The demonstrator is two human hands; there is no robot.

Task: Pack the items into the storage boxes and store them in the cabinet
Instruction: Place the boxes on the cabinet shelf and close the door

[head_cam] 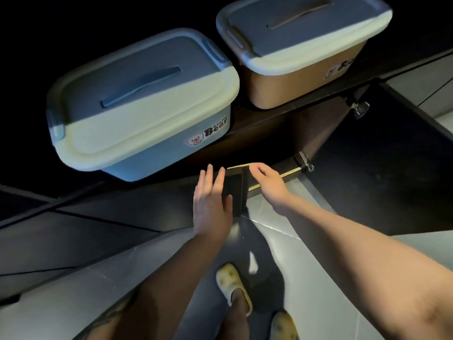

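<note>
Two lidded storage boxes stand side by side on the dark cabinet shelf (259, 126): a blue box (157, 148) with a bear sticker on the left, and a tan box (291, 82) on the right. Both have white lids, closed. Below them, my left hand (212, 204) lies flat on the left cabinet door (236, 192), fingers straight on its face and thumb hooked round its edge. Just to the right of that edge hovers my right hand (269, 182), fingers loosely curled and holding nothing.
The right cabinet door (392, 173) is swung wide open, with metal hinges (305, 161) on the cabinet side. Dark cabinet fronts run along the left. Pale floor tiles (318, 253) lie below, with my feet in yellow slippers (232, 283) on them.
</note>
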